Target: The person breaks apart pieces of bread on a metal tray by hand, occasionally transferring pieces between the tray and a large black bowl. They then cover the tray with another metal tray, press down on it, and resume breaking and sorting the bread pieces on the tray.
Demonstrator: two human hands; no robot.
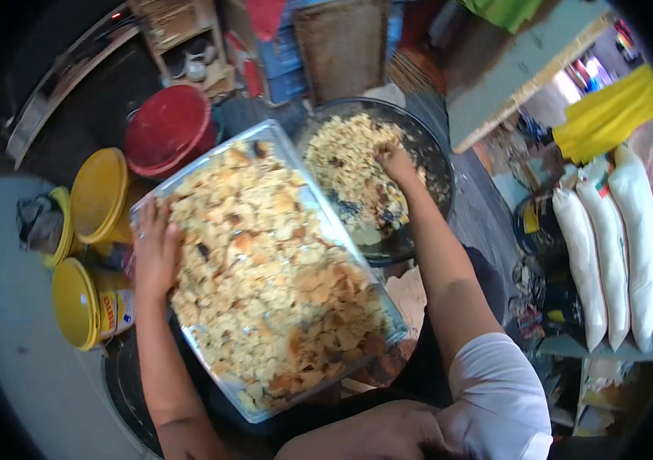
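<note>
A large rectangular metal tray (281, 143) tilts across the middle of the view, filled with broken pieces of bread or cake (246, 261). My left hand (154, 249) holds the tray by its left side, fingers over the rim. To the right stands a wide black basin (435, 153) heaped with similar crumbled pieces (345, 157), some of them dark. Over this heap is my right hand (395, 159), its fingers curled in against the pieces. What lies inside those fingers is too small to make out.
Yellow buckets (98, 195) and a red lidded tub (169, 130) stand at the left. Long white filled bags (606, 253) lie at the right, below a yellow cloth (614, 115). A brown board (342, 50) leans behind the basin.
</note>
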